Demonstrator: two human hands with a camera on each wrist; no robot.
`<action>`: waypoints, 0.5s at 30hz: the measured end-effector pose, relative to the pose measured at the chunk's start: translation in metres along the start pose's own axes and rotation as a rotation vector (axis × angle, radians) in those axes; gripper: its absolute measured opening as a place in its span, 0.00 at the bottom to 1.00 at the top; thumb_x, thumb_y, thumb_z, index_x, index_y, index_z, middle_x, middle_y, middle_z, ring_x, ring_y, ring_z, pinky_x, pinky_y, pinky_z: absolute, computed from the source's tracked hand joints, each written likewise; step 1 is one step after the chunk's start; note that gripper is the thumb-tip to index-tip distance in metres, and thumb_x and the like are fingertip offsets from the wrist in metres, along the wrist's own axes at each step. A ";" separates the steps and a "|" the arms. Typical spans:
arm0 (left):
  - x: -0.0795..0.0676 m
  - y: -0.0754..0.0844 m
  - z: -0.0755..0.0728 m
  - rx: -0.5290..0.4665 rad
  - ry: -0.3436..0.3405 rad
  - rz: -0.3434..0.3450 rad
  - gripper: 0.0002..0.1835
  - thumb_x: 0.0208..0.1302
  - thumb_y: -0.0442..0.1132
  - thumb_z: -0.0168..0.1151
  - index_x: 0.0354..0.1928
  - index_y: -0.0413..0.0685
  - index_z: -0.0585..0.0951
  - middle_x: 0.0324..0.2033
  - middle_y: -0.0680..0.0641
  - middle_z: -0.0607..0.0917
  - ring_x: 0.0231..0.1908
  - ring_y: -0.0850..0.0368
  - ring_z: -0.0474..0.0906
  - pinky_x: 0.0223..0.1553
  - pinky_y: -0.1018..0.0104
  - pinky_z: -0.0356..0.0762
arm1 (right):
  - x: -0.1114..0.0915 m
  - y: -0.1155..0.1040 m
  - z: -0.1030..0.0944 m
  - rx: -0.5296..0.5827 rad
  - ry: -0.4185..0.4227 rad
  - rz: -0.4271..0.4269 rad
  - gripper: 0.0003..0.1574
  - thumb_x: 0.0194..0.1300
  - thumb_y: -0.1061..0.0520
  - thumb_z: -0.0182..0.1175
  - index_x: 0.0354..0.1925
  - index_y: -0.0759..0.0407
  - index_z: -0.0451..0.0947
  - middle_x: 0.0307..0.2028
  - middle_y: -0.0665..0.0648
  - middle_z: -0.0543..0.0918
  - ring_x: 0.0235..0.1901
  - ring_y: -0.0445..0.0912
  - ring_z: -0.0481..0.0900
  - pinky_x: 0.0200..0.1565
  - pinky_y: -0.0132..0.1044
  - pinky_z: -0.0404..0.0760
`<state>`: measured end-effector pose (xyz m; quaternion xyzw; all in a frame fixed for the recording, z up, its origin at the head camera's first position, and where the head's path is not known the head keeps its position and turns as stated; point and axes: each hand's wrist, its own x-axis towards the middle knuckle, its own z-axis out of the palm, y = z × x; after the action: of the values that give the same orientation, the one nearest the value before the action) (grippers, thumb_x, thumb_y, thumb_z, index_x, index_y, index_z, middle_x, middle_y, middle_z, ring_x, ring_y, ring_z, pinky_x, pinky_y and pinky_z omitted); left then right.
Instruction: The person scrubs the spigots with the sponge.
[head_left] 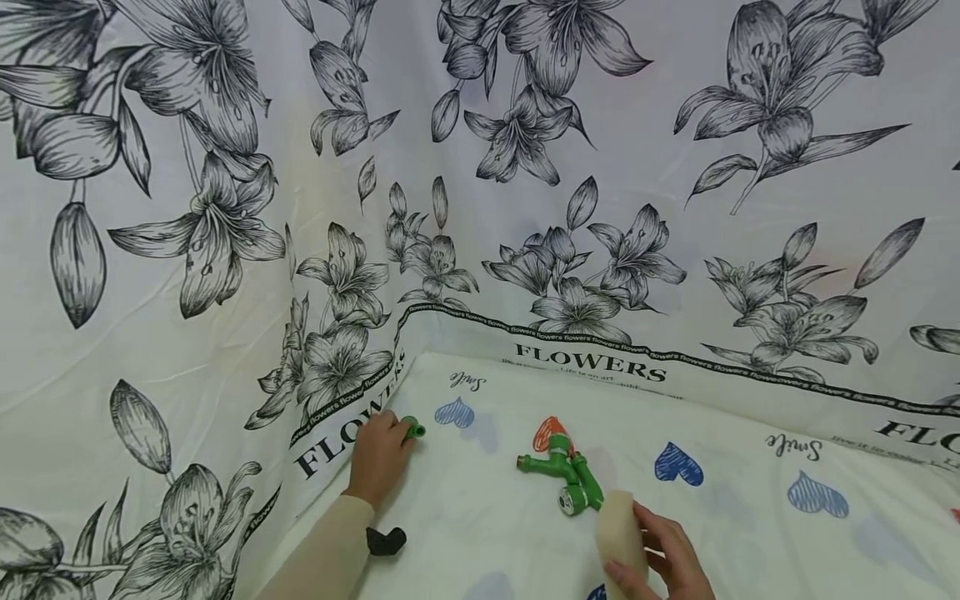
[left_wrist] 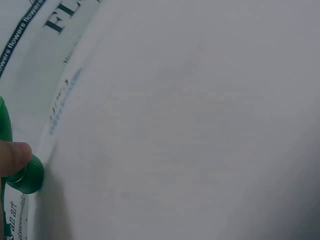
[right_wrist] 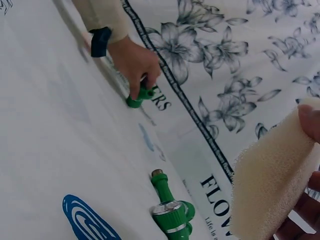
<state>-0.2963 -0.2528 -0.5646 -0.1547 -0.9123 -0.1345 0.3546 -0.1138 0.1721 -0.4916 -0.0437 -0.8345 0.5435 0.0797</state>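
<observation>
At the left side of the cloth, my left hand (head_left: 381,454) grips a green plastic tap (head_left: 413,429), mostly covered by the fingers. The left wrist view catches only the thumb over the green tap's ribbed end (left_wrist: 29,177). A pale cream sponge (head_left: 621,542) is held upright between the thumb and fingers of my right hand (head_left: 675,554). Just beyond the sponge lie green taps (head_left: 562,468) with a brass-coloured tip and a silvery end, close together; whether they are two pieces is hard to tell. The right wrist view shows the sponge's porous face (right_wrist: 272,175).
A white cloth (head_left: 480,492) printed with hearts covers the surface. Floral curtains (head_left: 420,108) rise at the left and back, meeting in a corner near my left hand. A dark band (right_wrist: 101,42) with a black piece (head_left: 386,542) sits on my left wrist.
</observation>
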 end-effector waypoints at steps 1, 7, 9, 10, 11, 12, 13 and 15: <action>-0.003 -0.002 0.002 -0.006 0.000 0.025 0.15 0.53 0.28 0.86 0.41 0.40 0.91 0.30 0.51 0.73 0.29 0.51 0.70 0.31 0.51 0.74 | 0.000 0.000 0.000 0.002 0.006 -0.001 0.46 0.65 0.51 0.82 0.74 0.64 0.74 0.61 0.60 0.79 0.56 0.56 0.81 0.51 0.29 0.82; -0.007 0.002 0.006 -0.012 -0.022 0.169 0.15 0.54 0.23 0.84 0.45 0.32 0.91 0.42 0.42 0.81 0.35 0.48 0.75 0.35 0.52 0.82 | 0.000 0.004 0.002 -0.002 0.014 0.017 0.46 0.64 0.51 0.83 0.73 0.63 0.75 0.60 0.60 0.79 0.55 0.55 0.81 0.50 0.30 0.83; -0.009 0.004 0.006 0.017 -0.060 0.187 0.14 0.56 0.24 0.83 0.45 0.32 0.91 0.44 0.41 0.81 0.36 0.47 0.75 0.33 0.55 0.81 | 0.000 0.005 0.002 -0.003 0.005 0.029 0.47 0.64 0.50 0.83 0.73 0.63 0.75 0.60 0.60 0.79 0.55 0.55 0.81 0.50 0.30 0.83; -0.011 0.005 0.006 0.024 -0.086 0.191 0.14 0.57 0.24 0.82 0.46 0.32 0.91 0.46 0.41 0.81 0.37 0.48 0.75 0.34 0.55 0.82 | 0.000 0.006 0.002 -0.005 -0.001 0.034 0.48 0.64 0.50 0.83 0.74 0.63 0.75 0.60 0.60 0.79 0.55 0.55 0.81 0.50 0.30 0.83; -0.012 0.005 0.005 0.028 -0.116 0.192 0.14 0.59 0.25 0.81 0.47 0.32 0.90 0.47 0.41 0.81 0.38 0.48 0.75 0.34 0.56 0.82 | 0.001 0.006 0.002 -0.006 -0.005 0.038 0.48 0.64 0.50 0.83 0.74 0.63 0.74 0.60 0.60 0.79 0.55 0.55 0.80 0.50 0.29 0.83; -0.014 0.006 0.005 0.027 -0.146 0.188 0.14 0.61 0.24 0.80 0.48 0.31 0.90 0.49 0.41 0.80 0.38 0.48 0.74 0.35 0.56 0.82 | 0.001 0.006 0.002 -0.005 -0.008 0.041 0.48 0.63 0.51 0.83 0.74 0.63 0.74 0.60 0.61 0.79 0.55 0.55 0.80 0.50 0.29 0.82; -0.015 0.007 0.004 0.022 -0.182 0.179 0.13 0.63 0.24 0.78 0.50 0.31 0.90 0.51 0.41 0.79 0.39 0.48 0.74 0.37 0.56 0.82 | 0.001 0.007 0.003 -0.002 -0.010 0.046 0.48 0.63 0.51 0.83 0.74 0.63 0.74 0.60 0.61 0.79 0.56 0.55 0.80 0.50 0.29 0.82; -0.017 0.008 0.003 0.012 -0.239 0.159 0.14 0.67 0.24 0.74 0.54 0.30 0.89 0.54 0.42 0.78 0.41 0.48 0.72 0.40 0.55 0.82 | 0.002 0.007 0.003 0.002 -0.015 0.054 0.48 0.64 0.51 0.83 0.75 0.63 0.74 0.61 0.60 0.79 0.56 0.55 0.80 0.50 0.28 0.82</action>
<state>-0.2830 -0.2477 -0.5777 -0.2393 -0.9336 -0.0810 0.2539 -0.1163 0.1722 -0.4993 -0.0618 -0.8331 0.5466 0.0589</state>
